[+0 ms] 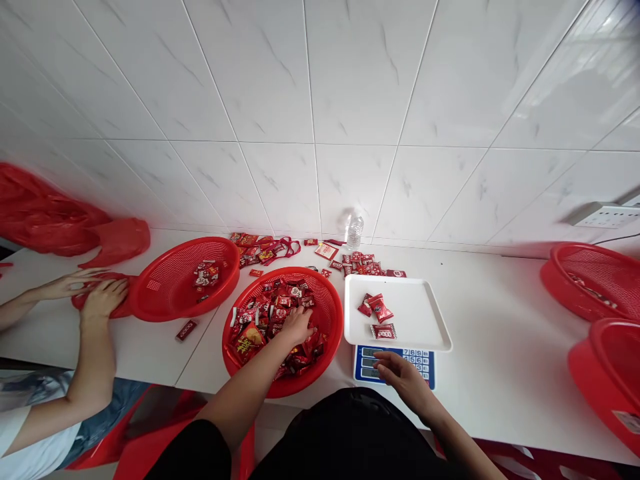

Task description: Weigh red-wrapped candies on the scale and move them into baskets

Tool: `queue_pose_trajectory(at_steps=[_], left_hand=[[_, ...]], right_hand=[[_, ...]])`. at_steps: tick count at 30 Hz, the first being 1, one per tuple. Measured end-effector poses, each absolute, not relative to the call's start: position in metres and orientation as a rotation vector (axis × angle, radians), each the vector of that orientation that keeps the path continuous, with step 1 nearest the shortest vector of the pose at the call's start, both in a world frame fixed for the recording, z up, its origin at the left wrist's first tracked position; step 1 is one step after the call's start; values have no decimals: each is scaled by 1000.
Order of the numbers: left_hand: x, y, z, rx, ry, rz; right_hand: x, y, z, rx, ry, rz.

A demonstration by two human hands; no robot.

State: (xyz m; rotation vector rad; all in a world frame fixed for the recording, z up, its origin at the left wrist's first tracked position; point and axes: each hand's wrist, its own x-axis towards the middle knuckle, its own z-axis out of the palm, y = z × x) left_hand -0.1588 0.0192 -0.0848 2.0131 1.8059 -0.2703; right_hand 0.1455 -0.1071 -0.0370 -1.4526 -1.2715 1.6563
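My left hand [298, 327] reaches into a red basket [334, 319] full of red-wrapped packets [249, 339]; its fingers rest on the packets, and whether they grip one cannot be made out. Over the keypad of a blue and white scale [425, 365] hovers my right hand [400, 375], its fingers apart and holding nothing. The scale carries a white tray [420, 313], on which three red packets [384, 331] lie near the left side.
Loose packets [361, 264] and a clear bottle [355, 230] are by the wall. Another red basket [165, 283] stands left, beside a person's hands [103, 298] on red plastic. Two more red baskets [590, 283] are at the right edge.
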Motion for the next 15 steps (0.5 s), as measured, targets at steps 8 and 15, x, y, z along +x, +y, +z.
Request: queue_pose_trajectory(at_steps=[8,15], left_hand=[[-159,27,-86,2043,1853,-510],[-155,29,-78,1998,1760,-453]], right_hand=[[146,-112,-30,-1471,-1265,1633],[144,-113,-24,-1465,-1235,1621]])
